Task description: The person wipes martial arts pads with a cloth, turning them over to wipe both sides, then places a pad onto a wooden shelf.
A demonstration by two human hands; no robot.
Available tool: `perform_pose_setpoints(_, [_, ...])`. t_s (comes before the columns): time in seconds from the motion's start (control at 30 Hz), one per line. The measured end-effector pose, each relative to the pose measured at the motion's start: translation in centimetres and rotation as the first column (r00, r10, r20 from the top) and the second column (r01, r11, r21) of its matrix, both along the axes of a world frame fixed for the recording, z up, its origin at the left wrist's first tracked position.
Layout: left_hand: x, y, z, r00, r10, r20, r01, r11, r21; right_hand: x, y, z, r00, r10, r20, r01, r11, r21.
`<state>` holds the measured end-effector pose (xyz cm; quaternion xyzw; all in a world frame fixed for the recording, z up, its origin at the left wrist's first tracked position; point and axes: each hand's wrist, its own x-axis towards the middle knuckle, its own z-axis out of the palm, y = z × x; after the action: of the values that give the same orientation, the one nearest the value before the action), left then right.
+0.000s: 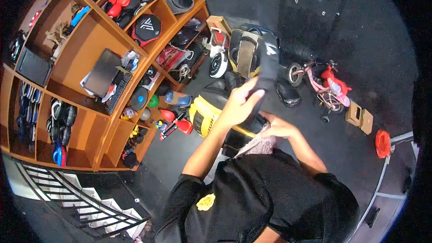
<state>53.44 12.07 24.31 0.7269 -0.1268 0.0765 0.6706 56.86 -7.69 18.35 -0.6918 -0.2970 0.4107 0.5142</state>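
My left hand [243, 101] is closed around the lower end of a long black padded piece with a white logo [270, 58], which rises away from me and looks like a striking pad seen from its side. Lower down and close to my body, my right hand [280, 128] grips a greyish-pink cloth [258, 146]; its fingertips are partly hidden against dark material. A yellow and black pad [204, 117] lies just beyond my left forearm. Behind the held piece stands a black pad with a tan panel [245, 54].
Wooden shelving [108, 135] full of gloves and pads curves along the left. A round black and white pad [218, 65] and a black pad [288, 93] are on the floor. To the right are a pink child's bicycle [326, 87], a cardboard box [359, 117] and a red bag [383, 144].
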Motion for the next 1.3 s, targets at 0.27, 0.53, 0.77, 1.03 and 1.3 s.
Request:
perform_pose_setpoints(0.27, [-0.6,1.0,-4.2,0.925,0.284,0.253,-0.373,0.810,0.453,-1.4,-3.0,-12.3,0.678,-0.508,-0.532,0.639,0.765,0.083])
perform_pose_setpoints(0.53, [-4.9,-0.8,-14.9,0.794,0.563,-0.229,-0.596,0.795,-0.114,3.0,-4.1,-6.6,0.717,-0.461,-0.522,0.650,0.713,0.263])
perform_pose_setpoints(0.77, [-0.9,-2.3,-12.3,0.769,0.594,-0.235,-0.629,0.638,-0.445,8.0,-6.2,-4.4,0.854,-0.400,-0.333,0.514,0.750,0.415])
perform_pose_setpoints(1.03, [2.7,-4.7,-12.6,0.746,0.638,-0.191,-0.611,0.541,-0.579,12.7,-9.2,-0.7,0.987,-0.158,-0.015,0.132,0.769,0.626])
perform_pose_setpoints(1.3, [5.2,-7.3,-6.7,0.550,0.835,-0.012,-0.702,0.455,-0.548,16.5,-14.1,3.1,0.970,-0.093,0.224,0.089,0.996,0.026])
